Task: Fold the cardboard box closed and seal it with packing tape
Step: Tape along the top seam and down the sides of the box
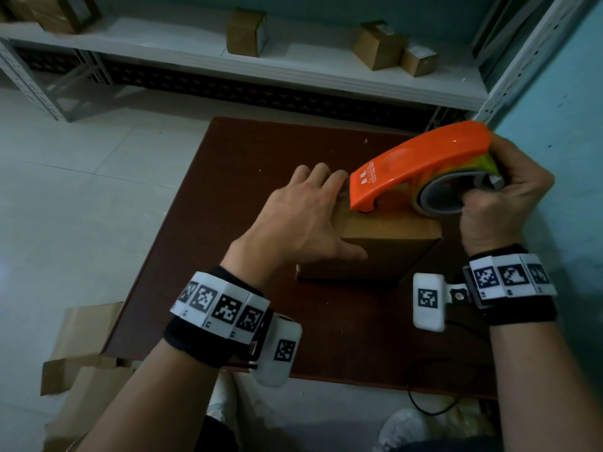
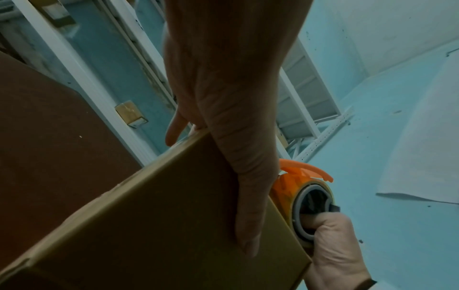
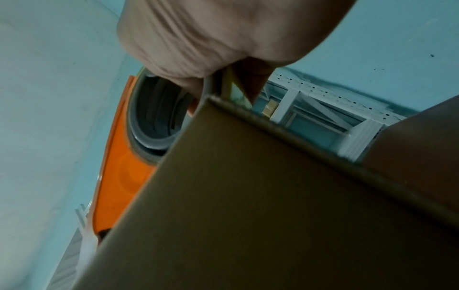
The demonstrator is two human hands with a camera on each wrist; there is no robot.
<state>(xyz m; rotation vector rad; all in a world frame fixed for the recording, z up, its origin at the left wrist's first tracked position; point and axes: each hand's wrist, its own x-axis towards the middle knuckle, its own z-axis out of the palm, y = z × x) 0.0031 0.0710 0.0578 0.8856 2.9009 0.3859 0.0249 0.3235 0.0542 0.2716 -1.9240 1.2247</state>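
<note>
Head view showed the cardboard box (image 1: 388, 246) on the dark worktop (image 1: 228, 177), toward its right edge. The left hand (image 1: 300, 220) lay flat on the box's left side with fingers straight, thumb down the near face. The right hand (image 1: 509, 203) gripped the orange tape dispenser (image 1: 421, 161), its front end touching the box top.

A dark reddish-brown board (image 1: 228, 177) lies flat on the pale tiled floor (image 1: 65, 177). 1 cardboard box (image 1: 385, 252) stands on the board, right of its middle. Flattened cardboard (image 1: 85, 347) lies on the floor at the board's near left corner.
</note>
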